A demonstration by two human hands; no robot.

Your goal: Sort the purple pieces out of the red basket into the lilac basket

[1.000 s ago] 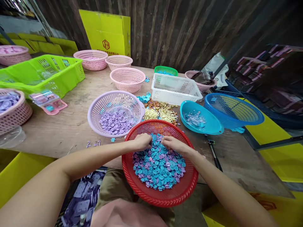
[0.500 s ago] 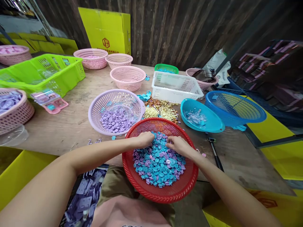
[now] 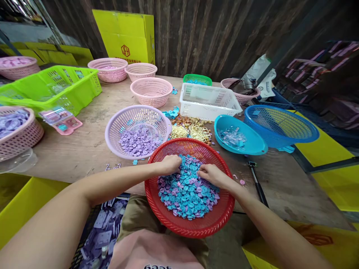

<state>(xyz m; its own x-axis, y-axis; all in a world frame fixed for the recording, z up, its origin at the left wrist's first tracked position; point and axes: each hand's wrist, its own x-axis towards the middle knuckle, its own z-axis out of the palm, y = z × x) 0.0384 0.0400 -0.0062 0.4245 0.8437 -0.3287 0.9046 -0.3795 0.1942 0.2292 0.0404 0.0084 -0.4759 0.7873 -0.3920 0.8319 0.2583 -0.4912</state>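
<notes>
The left hand (image 3: 169, 164) and the right hand (image 3: 211, 174) both rest palm-down on the heap of small blue and purple round pieces (image 3: 187, 194) inside the red basket (image 3: 190, 228), which overhangs the near edge of the desk (image 3: 84, 149) above the person's lap. The pieces lie directly under and just near of both sets of fingers, so neither hand is clearly the closer; the left sits at the far left of the heap, the right at its far middle. The left hand's fingers are curled under into a loose fist, and whether they hold any pieces cannot be told. The right hand's fingers are bent with their tips pinched down among the pieces, and whether anything is caught between them is hidden. The single pieces are round, with no long axis.

Just beyond the red basket to the left stands a lilac basket (image 3: 117, 123) holding only purple pieces (image 3: 137, 142). To the right, a turquoise bowl (image 3: 252, 144) holds a few clear bits, and a blue basket (image 3: 283, 127) beside it looks bare inside. Loose gold-coloured frames (image 3: 193, 132) lie on the desk between them.
</notes>
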